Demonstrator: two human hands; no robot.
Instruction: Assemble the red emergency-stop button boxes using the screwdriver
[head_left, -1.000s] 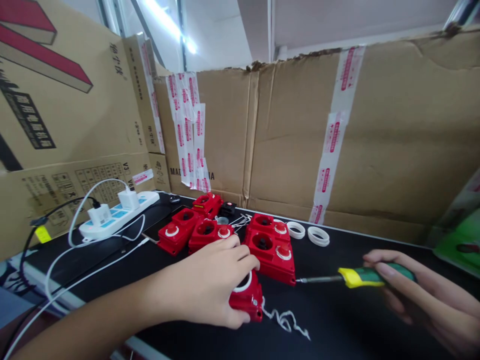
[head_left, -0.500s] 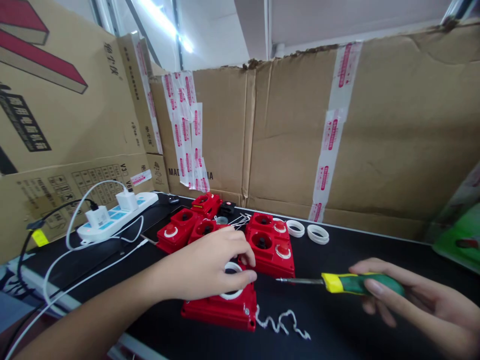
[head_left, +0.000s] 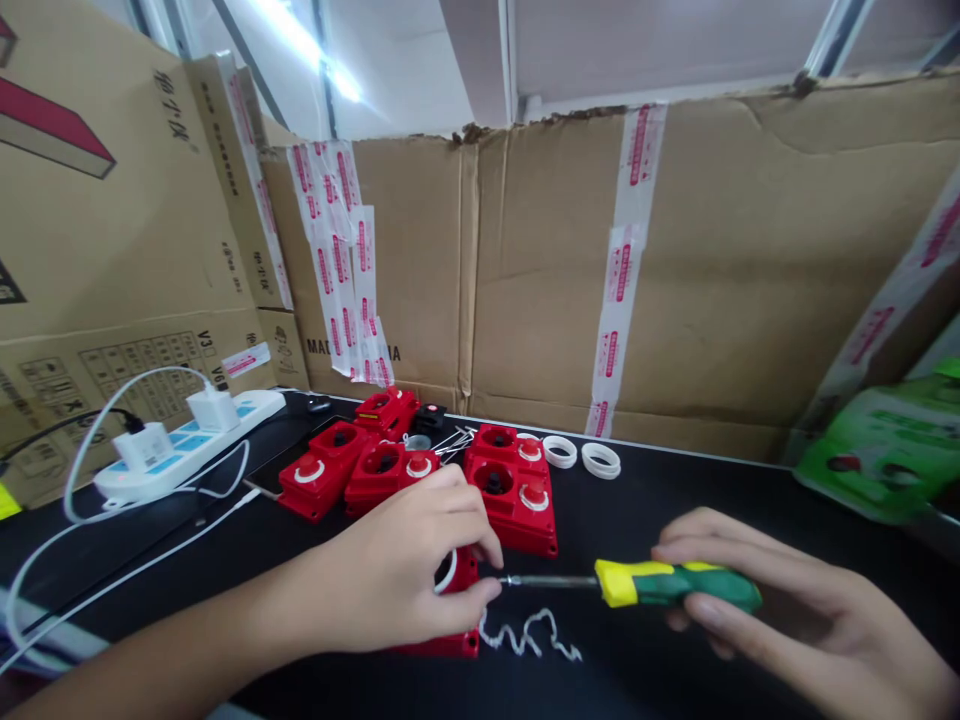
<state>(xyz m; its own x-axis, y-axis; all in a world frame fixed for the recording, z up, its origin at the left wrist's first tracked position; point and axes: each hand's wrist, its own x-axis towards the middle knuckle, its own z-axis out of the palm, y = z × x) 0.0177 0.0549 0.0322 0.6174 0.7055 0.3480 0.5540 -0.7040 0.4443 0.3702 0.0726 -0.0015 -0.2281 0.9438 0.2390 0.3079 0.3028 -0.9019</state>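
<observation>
At lower centre of the frame, the left hand (head_left: 405,575) is clasped over a red box (head_left: 450,645) lying on the black table (head_left: 675,500). From the lower right, the right hand (head_left: 780,630) grips the green and yellow handle of a screwdriver (head_left: 667,585), held level with its metal tip at the box's side, by the left fingertips. A curly white strip (head_left: 529,635) lies just below the shaft, while more red boxes (head_left: 510,495), two white rings (head_left: 581,457) and a power strip (head_left: 187,450) sit behind.
</observation>
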